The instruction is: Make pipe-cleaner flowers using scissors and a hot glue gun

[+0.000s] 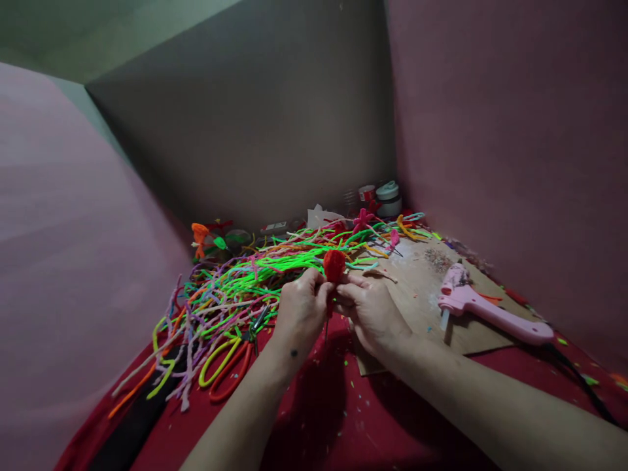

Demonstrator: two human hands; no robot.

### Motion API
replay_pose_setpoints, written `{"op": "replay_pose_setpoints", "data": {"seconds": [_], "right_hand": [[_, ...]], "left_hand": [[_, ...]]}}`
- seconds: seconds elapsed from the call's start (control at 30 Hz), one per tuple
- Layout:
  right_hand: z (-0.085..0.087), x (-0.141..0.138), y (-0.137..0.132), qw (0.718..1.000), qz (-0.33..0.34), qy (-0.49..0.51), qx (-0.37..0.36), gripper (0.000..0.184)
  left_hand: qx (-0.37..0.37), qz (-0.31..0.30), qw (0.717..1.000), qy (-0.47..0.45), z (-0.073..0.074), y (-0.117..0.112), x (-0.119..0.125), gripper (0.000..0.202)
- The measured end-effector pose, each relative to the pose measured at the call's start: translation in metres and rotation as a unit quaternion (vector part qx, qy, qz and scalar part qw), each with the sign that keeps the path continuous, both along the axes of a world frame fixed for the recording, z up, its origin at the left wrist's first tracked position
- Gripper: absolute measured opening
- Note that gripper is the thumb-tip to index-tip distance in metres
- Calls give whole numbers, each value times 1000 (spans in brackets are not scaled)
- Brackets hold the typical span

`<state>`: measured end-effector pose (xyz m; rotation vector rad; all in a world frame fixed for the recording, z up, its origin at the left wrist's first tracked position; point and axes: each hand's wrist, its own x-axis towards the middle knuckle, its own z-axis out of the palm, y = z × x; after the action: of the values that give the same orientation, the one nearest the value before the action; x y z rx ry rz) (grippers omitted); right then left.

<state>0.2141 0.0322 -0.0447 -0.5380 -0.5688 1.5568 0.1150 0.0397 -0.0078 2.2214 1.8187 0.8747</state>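
Both hands meet at the middle of the view around a red pipe-cleaner flower, its round fuzzy head standing upright above the fingers. My left hand is closed, thumb and fingers pinching just under the flower head. From the other side my right hand pinches the same spot, its fingertips close to the left thumb. A thin dark stem points down below the hands. The fingers cover the flower's base. Behind the hands spreads a heap of bright green pipe cleaners mixed with other colours.
Scissors with yellow and red handles lie left of my hands. A pink glue gun rests on a cardboard sheet at right, its cord trailing off. An orange flower and a lidded jar are at the back. Red cloth covers the table.
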Motion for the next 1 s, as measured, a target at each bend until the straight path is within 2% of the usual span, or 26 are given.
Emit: {"op": "replay_pose_setpoints", "data": {"seconds": [0.17, 0.33, 0.43, 0.57, 0.77, 0.87, 1.0], "right_hand": [[2, -2, 1, 1000, -16, 13, -2, 7], [0, -4, 4, 999, -36, 7, 1, 9], [-4, -5, 6, 996, -67, -44, 24, 5], [-6, -7, 4, 982, -113, -144, 52, 22], [-7, -6, -1, 972, -145, -177, 55, 32], [-11, -7, 1, 972, -151, -171, 65, 30], [-18, -11, 3, 974, -143, -158, 75, 25]], "left_hand": [[-4, -8, 1000, -30, -1, 5, -1, 13], [-42, -33, 999, -9, 8, 4, 5, 21], [-52, -42, 998, -17, 11, 2, 9, 23], [-52, -38, 997, -40, 8, 0, 14, 26], [-4, -32, 999, -8, 7, 0, 13, 25], [13, -40, 999, 21, 8, 2, 8, 23], [-14, -65, 998, 16, 9, 5, 2, 23]]}}
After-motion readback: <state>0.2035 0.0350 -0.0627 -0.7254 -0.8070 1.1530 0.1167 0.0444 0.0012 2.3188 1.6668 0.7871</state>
